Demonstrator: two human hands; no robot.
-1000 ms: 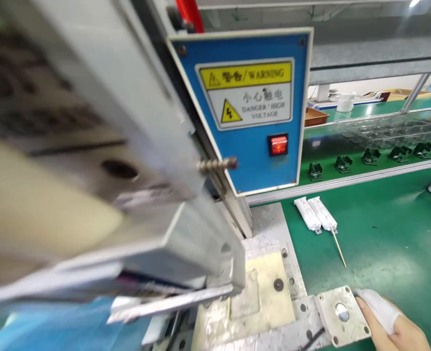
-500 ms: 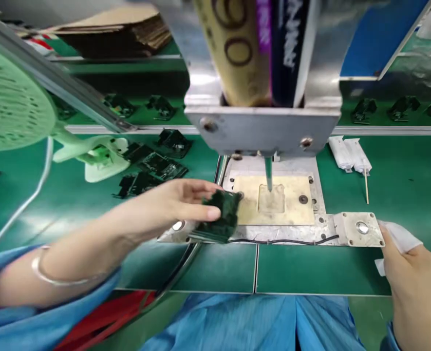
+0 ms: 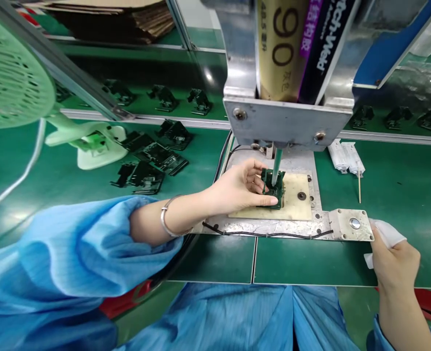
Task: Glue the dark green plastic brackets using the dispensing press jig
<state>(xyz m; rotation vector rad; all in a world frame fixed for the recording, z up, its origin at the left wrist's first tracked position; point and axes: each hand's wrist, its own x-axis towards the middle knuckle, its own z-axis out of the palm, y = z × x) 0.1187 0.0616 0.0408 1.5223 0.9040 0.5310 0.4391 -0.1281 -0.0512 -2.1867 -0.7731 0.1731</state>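
My left hand (image 3: 242,187) pinches a small dark green board part (image 3: 274,189) and holds it in the recess of the yellowish fixture plate (image 3: 298,204), right under the machine's thin nozzle (image 3: 276,165). Above the nozzle a gold and black glue cartridge (image 3: 291,44) sits in a metal holder (image 3: 286,122). My right hand (image 3: 394,261) rests at the right end of the metal base, beside the round silver button (image 3: 354,223). Its fingers are curled on a white cloth or finger cot (image 3: 386,233).
Several dark board parts (image 3: 149,161) lie on the green mat to the left, next to a pale green desk fan (image 3: 14,83). Two white tubes (image 3: 345,156) and a thin stick (image 3: 359,187) lie to the right. More parts stand in a row on the back belt (image 3: 178,100).
My left hand has carried the green part right and set it in the fixture recess under the nozzle. The view tilted from the blue warning panel down to the bench.
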